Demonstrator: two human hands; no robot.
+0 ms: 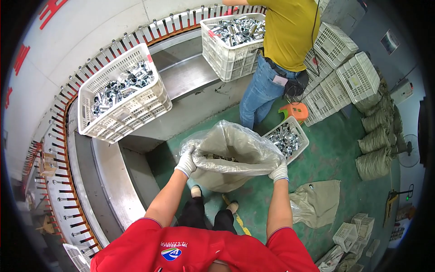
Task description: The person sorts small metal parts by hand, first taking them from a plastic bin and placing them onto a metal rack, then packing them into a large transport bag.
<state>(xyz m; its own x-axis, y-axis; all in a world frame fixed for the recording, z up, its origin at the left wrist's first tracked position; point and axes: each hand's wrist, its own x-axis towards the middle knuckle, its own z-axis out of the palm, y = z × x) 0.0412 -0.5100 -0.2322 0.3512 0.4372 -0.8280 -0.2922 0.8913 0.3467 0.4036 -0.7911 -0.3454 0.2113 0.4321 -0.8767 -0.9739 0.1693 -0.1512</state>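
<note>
A large woven sack point(217, 180) with a clear plastic liner point(258, 144) is held wide by its mouth in front of me. My left hand point(186, 163), in a white knit glove, grips the rim on the left. On the opposite side my right hand point(279, 171), gloved alike, is closed on the rim. Some dark contents show deep inside the sack, too small to make out. Just beyond it on the floor stands a white crate point(299, 134) of shiny metal sleeves, partly hidden by the liner.
Two white crates point(154, 106) point(231, 61) of metal sleeves sit on the steel ledge point(190, 77). A person point(285, 45) stands ahead, near an orange stool point(297, 111). Stacked crates point(358, 75) and filled sacks point(375, 165) line the right. A flat sack point(324, 206) lies on the floor.
</note>
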